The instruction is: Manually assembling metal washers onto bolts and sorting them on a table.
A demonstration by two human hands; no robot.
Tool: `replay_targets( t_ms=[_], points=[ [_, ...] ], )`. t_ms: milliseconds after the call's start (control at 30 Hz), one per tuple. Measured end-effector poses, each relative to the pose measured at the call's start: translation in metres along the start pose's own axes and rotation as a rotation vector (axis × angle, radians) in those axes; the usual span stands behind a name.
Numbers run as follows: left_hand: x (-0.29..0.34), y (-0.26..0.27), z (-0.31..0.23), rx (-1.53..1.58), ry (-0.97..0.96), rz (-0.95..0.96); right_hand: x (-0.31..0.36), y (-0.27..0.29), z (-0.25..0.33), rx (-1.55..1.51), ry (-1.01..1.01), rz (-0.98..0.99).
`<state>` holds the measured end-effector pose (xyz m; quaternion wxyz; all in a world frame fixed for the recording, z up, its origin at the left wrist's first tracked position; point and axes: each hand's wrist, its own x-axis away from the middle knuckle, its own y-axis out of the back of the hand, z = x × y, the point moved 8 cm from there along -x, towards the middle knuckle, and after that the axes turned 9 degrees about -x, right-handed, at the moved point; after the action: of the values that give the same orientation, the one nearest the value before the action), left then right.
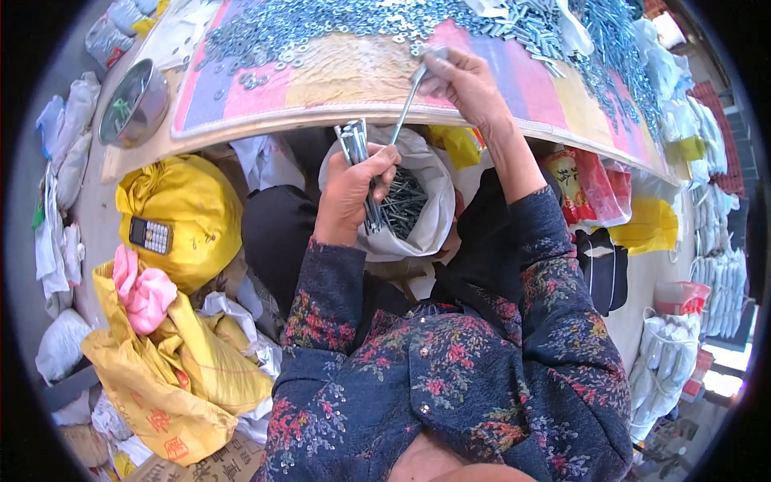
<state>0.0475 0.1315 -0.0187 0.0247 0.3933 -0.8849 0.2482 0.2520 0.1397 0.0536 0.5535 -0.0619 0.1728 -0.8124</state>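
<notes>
My left hand (353, 189) is closed round a bunch of long metal bolts (352, 138), whose upper ends stick out above the fist and whose lower ends show below it. One more long bolt (409, 106) slants up from the left thumb and fingertips to my right hand (466, 80). The right fingers pinch its upper end at the table's front edge, so that end is partly hidden. Below the hands, an open white sack (434, 185) between my knees holds many similar bolts (403, 201). Flat washers (321, 36) lie heaped on the table beyond the right hand.
A striped cloth covers the table (241, 96). Short screws (522, 36) are piled at the far right, and a metal bowl (135, 104) stands at the left corner. A yellow bag (197, 213) bears a keypad phone (151, 235). Red bags (590, 185) sit under the table.
</notes>
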Motion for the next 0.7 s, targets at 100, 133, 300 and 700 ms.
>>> replay_targets(
  t_ms=[100,133,300,700],
  points=[
    [0.006,0.011,-0.006,0.032,-0.052,-0.037,0.005,-0.040,-0.021,0.120,-0.186,0.157],
    [0.007,0.016,-0.007,0.031,-0.061,-0.051,0.002,-0.049,-0.022,0.116,-0.186,0.173],
    [0.012,0.043,-0.016,0.298,-0.096,-0.230,0.020,-0.108,-0.040,0.431,-0.134,0.345],
    [0.025,0.056,-0.030,0.692,-0.102,0.059,-0.010,-0.152,-0.044,0.560,-0.097,0.489]
  ],
)
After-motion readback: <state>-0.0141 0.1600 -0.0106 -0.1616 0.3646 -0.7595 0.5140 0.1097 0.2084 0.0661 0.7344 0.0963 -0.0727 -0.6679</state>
